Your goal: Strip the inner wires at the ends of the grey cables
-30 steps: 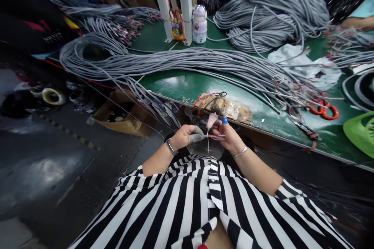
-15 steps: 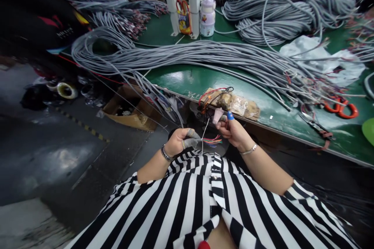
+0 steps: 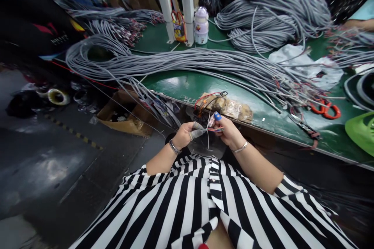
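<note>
My left hand [image 3: 184, 134] is closed in a pinch on the end of a grey cable, its fingertips wrapped in greyish tape. Coloured wires [image 3: 215, 129] fan out of that cable end toward the right. My right hand [image 3: 228, 130] is closed on these wires, with blue tape on the thumb and pale wrapping on a finger. Between the hands a thin white strand [image 3: 208, 142] runs up and down across the cable end. Just behind them, a worn wooden block [image 3: 239, 112] with tape and thin wires lies on the bench edge.
A long bundle of grey cables [image 3: 175, 60] stretches across the green bench [image 3: 163, 81]. Orange-handled scissors [image 3: 331, 111] and pliers [image 3: 305, 126] lie at right, near a green fan-shaped object [image 3: 362, 132]. A bottle [image 3: 201, 27] stands at the back. A cardboard box [image 3: 125, 120] sits below left.
My hands have come together: the right hand has moved down onto the coloured wires, which stood free before. The left hand still holds the cable. The view has shifted slightly.
</note>
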Action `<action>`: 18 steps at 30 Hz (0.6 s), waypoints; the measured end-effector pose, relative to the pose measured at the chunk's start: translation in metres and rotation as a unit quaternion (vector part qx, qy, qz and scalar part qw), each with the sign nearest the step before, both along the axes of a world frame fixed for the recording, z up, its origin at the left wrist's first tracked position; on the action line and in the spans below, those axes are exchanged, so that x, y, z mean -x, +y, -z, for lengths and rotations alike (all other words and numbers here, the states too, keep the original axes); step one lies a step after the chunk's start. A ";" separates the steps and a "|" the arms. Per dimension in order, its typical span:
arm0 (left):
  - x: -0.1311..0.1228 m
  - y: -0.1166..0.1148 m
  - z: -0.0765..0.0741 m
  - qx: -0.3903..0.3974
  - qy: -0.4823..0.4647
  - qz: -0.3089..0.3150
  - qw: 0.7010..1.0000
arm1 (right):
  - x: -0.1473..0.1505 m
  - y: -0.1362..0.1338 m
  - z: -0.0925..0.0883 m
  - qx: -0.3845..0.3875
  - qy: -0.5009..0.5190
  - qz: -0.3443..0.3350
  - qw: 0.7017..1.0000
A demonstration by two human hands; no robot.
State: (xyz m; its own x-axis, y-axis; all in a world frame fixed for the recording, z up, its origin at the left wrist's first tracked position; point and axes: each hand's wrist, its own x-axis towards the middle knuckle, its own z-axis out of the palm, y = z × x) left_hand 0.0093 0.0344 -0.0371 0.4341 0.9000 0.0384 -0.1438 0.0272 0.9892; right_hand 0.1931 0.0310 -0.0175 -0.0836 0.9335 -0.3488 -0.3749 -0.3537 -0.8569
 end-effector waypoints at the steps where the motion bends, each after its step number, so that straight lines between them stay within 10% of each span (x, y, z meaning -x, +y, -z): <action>1: -0.001 0.001 0.000 0.003 0.000 0.000 1.000 | 0.000 0.001 0.000 -0.003 0.015 -0.006 1.000; 18: -0.003 -0.001 -0.002 0.018 0.021 0.029 0.999 | 0.001 0.003 0.013 -0.055 0.062 0.013 0.997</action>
State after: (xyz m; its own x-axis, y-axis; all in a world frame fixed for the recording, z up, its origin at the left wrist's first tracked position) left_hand 0.0124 0.0335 -0.0351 0.4867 0.8735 -0.0130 -0.0984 0.0696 0.9927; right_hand 0.1922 0.0338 -0.0300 -0.0953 0.9677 -0.2334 -0.4873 -0.2498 -0.8368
